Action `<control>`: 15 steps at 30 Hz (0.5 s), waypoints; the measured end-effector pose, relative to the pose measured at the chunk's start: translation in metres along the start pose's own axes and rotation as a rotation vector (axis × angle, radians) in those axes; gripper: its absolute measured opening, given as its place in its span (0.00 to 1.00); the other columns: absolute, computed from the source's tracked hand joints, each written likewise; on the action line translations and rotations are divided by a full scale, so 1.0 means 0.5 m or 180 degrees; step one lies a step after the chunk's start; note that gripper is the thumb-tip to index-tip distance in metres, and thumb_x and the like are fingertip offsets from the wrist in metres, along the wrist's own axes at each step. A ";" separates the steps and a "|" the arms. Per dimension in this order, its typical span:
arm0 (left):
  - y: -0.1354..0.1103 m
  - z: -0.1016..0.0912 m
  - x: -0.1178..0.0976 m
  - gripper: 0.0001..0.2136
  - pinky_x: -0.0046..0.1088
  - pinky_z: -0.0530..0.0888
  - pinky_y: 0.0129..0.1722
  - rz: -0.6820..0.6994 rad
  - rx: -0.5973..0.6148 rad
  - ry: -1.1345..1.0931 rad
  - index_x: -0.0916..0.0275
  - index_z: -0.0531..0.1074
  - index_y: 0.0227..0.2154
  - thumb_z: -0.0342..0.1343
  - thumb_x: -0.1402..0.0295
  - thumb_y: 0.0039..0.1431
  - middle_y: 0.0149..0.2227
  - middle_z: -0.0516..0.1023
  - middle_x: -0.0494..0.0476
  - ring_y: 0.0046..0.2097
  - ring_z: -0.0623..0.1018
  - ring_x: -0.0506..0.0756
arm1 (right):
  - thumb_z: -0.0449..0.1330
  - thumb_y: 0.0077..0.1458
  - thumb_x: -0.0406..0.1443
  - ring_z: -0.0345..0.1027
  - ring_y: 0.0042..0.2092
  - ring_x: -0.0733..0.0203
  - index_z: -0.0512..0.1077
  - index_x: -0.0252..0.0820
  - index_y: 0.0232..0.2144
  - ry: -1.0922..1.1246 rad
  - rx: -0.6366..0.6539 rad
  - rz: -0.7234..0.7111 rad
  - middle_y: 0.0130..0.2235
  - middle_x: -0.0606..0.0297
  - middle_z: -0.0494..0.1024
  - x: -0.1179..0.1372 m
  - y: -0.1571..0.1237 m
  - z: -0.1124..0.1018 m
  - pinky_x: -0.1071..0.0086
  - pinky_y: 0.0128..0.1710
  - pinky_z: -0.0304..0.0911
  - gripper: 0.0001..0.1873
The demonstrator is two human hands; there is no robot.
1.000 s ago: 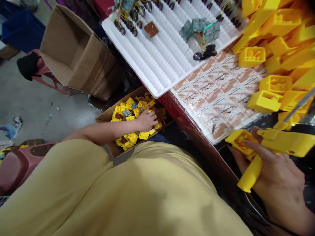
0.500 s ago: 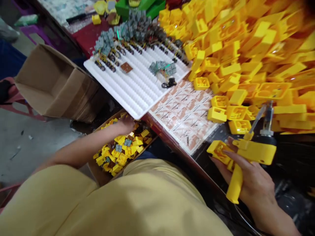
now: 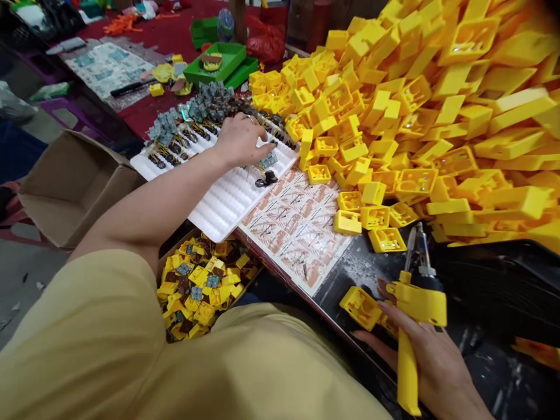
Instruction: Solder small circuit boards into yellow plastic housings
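Note:
My left hand (image 3: 241, 140) is over the white ridged tray (image 3: 219, 213), thumb and forefinger apart; the other fingertips are hidden. Close to it are small grey modules (image 3: 268, 160) with wires and round black parts (image 3: 266, 179). My right hand (image 3: 431, 353) grips a yellow soldering gun (image 3: 420, 303) with a metal tip and a thin tube beside it, both pointing away from me. The same hand also holds a small open yellow plastic housing (image 3: 361, 306) between thumb and fingers, left of the gun.
A large heap of yellow housings (image 3: 394, 111) covers the right side. Below the tray, a carton holds yellow and grey pieces (image 3: 205, 286). An open cardboard box (image 3: 74, 186) stands at left. A patterned sheet (image 3: 301, 233) lies on the table; green trays (image 3: 223, 61) are behind.
My left hand has moved from the carton of yellow pieces up over the white tray. My right hand still holds the soldering gun and housing. The view has shifted, showing more of the table's far side.

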State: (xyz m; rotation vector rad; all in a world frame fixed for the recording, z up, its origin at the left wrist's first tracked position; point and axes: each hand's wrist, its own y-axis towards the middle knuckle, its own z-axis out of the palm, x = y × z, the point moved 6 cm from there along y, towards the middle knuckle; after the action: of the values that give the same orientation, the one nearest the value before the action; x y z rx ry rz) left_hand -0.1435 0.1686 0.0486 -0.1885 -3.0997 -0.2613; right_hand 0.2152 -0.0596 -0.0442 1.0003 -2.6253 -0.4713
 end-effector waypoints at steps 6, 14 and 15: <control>0.013 -0.060 -0.070 0.08 0.41 0.70 0.43 0.0067 -0.0101 -0.0096 0.60 0.74 0.34 0.63 0.65 0.51 0.35 0.77 0.55 0.40 0.73 0.58 | 0.60 0.58 0.36 0.72 0.52 0.51 0.67 0.46 0.49 0.0259 0.0077 0.0358 0.51 0.59 0.76 -0.003 -0.009 0.009 0.61 0.47 0.71 0.16; 0.070 -0.203 -0.127 0.14 0.23 0.67 0.34 0.1471 -0.1579 -0.2600 0.70 0.74 0.44 0.54 0.71 0.56 0.31 0.71 0.50 0.33 0.72 0.46 | 0.63 0.56 0.38 0.74 0.48 0.53 0.63 0.43 0.53 -0.0008 -0.0296 0.0403 0.49 0.57 0.76 -0.003 0.013 -0.006 0.64 0.45 0.71 0.23; 0.078 -0.203 -0.140 0.14 0.24 0.68 0.36 0.1821 -0.1556 -0.2517 0.70 0.73 0.45 0.51 0.69 0.60 0.33 0.71 0.52 0.35 0.73 0.46 | 0.64 0.56 0.39 0.74 0.47 0.54 0.64 0.44 0.52 -0.0044 -0.0335 0.0424 0.49 0.58 0.77 -0.002 0.015 -0.009 0.65 0.44 0.71 0.23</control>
State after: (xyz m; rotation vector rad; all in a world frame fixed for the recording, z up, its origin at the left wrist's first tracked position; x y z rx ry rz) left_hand -0.0676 0.1816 0.1528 -1.4747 -3.3860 -1.1437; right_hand 0.2132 -0.0543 -0.0373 0.7869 -2.6278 -0.5792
